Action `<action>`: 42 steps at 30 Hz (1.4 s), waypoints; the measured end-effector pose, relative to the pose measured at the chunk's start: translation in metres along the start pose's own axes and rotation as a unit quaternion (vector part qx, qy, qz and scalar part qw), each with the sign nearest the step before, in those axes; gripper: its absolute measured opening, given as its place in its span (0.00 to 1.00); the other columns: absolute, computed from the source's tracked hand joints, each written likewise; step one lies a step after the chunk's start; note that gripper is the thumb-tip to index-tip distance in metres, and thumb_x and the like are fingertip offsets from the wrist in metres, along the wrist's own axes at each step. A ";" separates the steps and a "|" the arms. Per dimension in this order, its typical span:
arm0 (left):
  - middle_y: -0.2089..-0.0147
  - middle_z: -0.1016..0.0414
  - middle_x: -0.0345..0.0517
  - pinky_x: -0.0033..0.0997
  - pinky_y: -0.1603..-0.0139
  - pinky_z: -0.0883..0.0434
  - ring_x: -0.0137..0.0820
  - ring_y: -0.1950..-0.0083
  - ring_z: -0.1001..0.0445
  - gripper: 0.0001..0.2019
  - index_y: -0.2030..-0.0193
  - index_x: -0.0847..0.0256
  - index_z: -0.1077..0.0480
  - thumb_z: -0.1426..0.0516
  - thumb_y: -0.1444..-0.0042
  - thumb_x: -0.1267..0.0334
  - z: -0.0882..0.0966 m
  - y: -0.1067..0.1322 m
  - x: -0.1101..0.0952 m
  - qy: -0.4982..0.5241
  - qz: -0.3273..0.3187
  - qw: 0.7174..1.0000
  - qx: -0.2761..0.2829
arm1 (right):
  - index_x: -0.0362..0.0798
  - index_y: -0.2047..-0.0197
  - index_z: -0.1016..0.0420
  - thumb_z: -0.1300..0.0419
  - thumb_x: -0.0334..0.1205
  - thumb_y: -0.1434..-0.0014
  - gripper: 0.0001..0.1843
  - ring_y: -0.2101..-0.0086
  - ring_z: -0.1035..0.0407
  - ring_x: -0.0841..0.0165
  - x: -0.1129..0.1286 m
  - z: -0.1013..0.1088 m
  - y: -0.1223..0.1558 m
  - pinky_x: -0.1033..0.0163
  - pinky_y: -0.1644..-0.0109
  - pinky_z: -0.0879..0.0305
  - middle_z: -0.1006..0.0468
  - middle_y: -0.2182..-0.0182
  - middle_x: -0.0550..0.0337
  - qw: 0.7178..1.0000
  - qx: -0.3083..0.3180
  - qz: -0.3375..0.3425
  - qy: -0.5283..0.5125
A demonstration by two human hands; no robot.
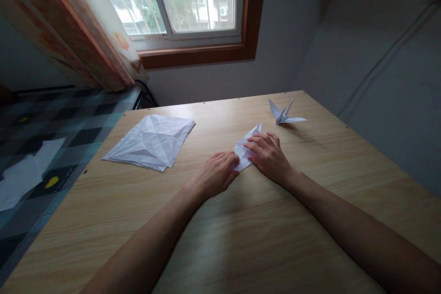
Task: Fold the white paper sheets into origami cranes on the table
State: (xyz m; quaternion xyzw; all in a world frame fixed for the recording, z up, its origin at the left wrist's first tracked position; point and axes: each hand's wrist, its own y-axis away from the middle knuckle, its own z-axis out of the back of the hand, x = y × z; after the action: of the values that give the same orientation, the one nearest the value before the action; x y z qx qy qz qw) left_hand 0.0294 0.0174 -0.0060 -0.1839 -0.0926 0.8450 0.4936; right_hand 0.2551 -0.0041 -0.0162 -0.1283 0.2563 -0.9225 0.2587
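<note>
A small white folded paper (pixel 244 148) lies on the wooden table between my hands, with creases and a pointed far corner. My left hand (pixel 217 171) pinches its left edge, fingers curled and the thumb on the near side. Over its right side rests my right hand (pixel 270 156), fingers bent onto the paper and the thumb by the near edge. The fingertips cover parts of the paper's edges. Beyond my right hand stands a finished-looking paper crane (pixel 283 115) with its wings spread. Left of my left hand is a stack of creased white paper sheets (pixel 151 140).
The light wooden table (pixel 213 239) reaches back toward a wall and a barred window (pixel 196 0). A checked bed cover (pixel 99 124) lies on the left, with loose white paper (pixel 25 177) on it. An orange patterned curtain (pixel 89 32) hangs beside the window.
</note>
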 end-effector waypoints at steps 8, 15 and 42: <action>0.44 0.25 0.48 0.42 0.41 0.32 0.39 0.41 0.29 0.13 0.48 0.57 0.28 0.49 0.36 0.64 0.000 0.001 0.000 -0.036 -0.023 0.999 0.008 | 0.47 0.58 0.25 0.40 0.35 0.39 0.06 0.48 0.34 0.52 0.000 0.004 0.006 0.46 0.44 0.39 0.25 0.52 0.46 0.995 -0.058 -0.076 0.030; 0.42 0.25 0.47 0.43 0.40 0.33 0.40 0.40 0.29 0.13 0.49 0.59 0.27 0.50 0.35 0.64 0.002 0.000 -0.001 -0.036 -0.026 0.999 0.024 | 0.44 0.52 0.24 0.46 0.37 0.35 0.12 0.45 0.33 0.54 -0.006 -0.009 0.007 0.45 0.38 0.40 0.22 0.50 0.47 0.999 0.033 -0.040 -0.013; 0.45 0.23 0.43 0.42 0.38 0.33 0.38 0.40 0.28 0.11 0.60 0.58 0.28 0.48 0.48 0.73 0.003 0.001 0.002 0.024 0.019 0.999 0.026 | 0.45 0.70 0.23 0.29 0.47 0.53 0.14 0.67 0.29 0.69 -0.075 0.009 0.012 0.65 0.64 0.33 0.21 0.61 0.55 0.759 0.081 -0.326 -0.558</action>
State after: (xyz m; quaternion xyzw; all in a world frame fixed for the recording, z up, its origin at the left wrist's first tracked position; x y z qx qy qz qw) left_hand 0.0263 0.0188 -0.0046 -0.1931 -0.0546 0.8517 0.4842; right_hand 0.3261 0.0241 -0.0229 -0.6748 -0.0667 -0.7334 0.0488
